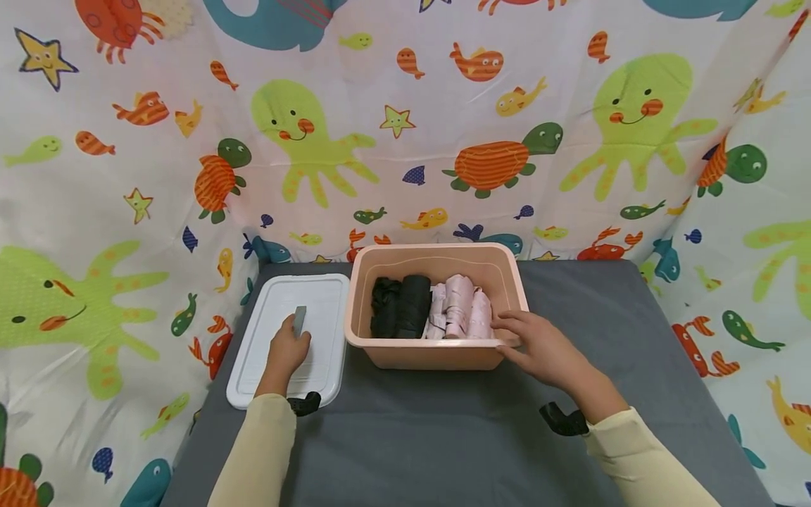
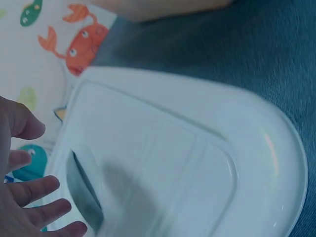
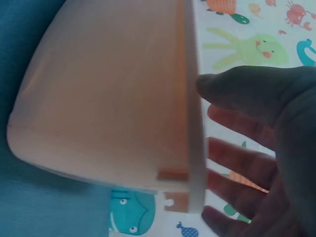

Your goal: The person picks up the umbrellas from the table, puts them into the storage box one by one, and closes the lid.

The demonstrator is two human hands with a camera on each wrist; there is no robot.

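A peach plastic bin (image 1: 437,354) holds dark rolled cloths (image 1: 413,306) on its left and pink patterned rolled cloths (image 1: 459,303) to their right. My right hand (image 1: 545,348) is at the bin's front right corner, fingers spread and thumb apart. In the right wrist view its fingertips are at the rim (image 3: 196,123); whether they all touch cannot be told. Left of the bin lies a white lid (image 1: 253,352) with a grey handle (image 1: 300,320). My left hand (image 1: 288,352) is over the lid beside that handle. The left wrist view shows its fingers (image 2: 39,190) extended, apart from the handle.
A dark grey cloth (image 1: 431,436) covers the table. Behind and at both sides hangs a white curtain (image 1: 393,162) printed with sea animals. The bin stands near the table's back edge, with the lid's right edge close against it.
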